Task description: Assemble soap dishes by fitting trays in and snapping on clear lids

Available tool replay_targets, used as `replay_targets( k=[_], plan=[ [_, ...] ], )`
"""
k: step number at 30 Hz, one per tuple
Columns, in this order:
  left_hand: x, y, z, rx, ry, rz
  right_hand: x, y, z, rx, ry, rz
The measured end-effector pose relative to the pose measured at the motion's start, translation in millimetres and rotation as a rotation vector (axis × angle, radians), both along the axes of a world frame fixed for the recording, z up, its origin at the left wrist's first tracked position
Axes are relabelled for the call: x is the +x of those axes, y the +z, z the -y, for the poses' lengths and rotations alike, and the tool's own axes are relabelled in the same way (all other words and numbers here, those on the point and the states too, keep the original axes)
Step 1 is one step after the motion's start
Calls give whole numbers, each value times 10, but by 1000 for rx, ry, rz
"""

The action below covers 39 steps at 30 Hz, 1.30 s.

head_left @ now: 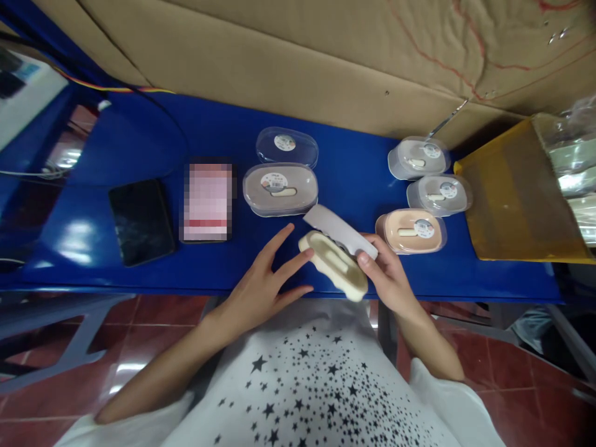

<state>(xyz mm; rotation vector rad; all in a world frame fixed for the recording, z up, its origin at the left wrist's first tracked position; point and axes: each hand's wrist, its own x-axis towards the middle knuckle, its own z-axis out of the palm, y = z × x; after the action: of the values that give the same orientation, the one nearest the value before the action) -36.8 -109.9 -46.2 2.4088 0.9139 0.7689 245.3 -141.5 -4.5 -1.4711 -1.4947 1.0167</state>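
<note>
My right hand (388, 273) grips a long pale grey piece (342, 231) with one wavy edge, thumb on its end. Against it, in the same grasp, is a cream oval piece (335, 264) with a wavy side and a raised strip along its middle. Whether the two pieces are joined, I cannot tell. My left hand (261, 282) has its fingers spread, one fingertip at the left end of the cream piece. Beyond them lies a grey oval box (279, 189) with a clear cover and a round label.
Behind that box lies a clear oval lid (287, 146). Two grey boxes (419, 158) and a peach box (414, 231) stand at the right, beside a taped carton (512, 192). At the left are a dark tablet (142, 221) and a blurred screen (207, 202) on the blue table (344, 174).
</note>
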Motion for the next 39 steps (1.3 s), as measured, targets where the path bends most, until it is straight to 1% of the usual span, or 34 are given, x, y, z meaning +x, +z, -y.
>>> replay_targets(
  k=[3,5,9,11,13,16,18,20,22,25,28,30,31,33,35,37,39],
  plan=[
    [-51,-15,87,59,-9,-41,-92,-196,97,66,-153,-16],
    [-27,-3,116,119,-45,-38,-161,-283,147,106,-203,15],
    [108,51,93,250,-228,-149,-264,-367,192,192,-194,112],
    [137,76,59,270,-278,-211,-258,-379,187,208,-192,140],
    [95,91,27,286,-258,-226,-198,-374,170,228,-221,172],
    [-69,100,10,301,-171,-240,-43,-333,133,289,-225,229],
    [-173,98,26,289,-105,-274,55,-281,104,325,-192,259],
    [-213,88,56,269,-44,-287,117,-219,75,359,-123,301],
    [-170,69,85,251,6,-250,141,-164,51,408,-31,365],
    [-14,26,102,186,48,-154,144,-134,43,454,96,460],
    [94,-35,88,92,104,-50,160,-176,73,446,138,480],
    [86,-69,59,32,125,52,176,-225,107,464,132,475],
    [61,-75,36,1,112,103,180,-249,126,482,137,476],
    [-8,-54,-26,-49,37,162,169,-293,169,510,177,480],
    [-71,7,-101,-72,-59,150,136,-327,211,517,241,488],
    [-106,82,-172,-54,-112,108,96,-347,246,509,286,506],
    [-119,136,-226,4,-126,92,69,-349,270,495,297,524]
  ],
)
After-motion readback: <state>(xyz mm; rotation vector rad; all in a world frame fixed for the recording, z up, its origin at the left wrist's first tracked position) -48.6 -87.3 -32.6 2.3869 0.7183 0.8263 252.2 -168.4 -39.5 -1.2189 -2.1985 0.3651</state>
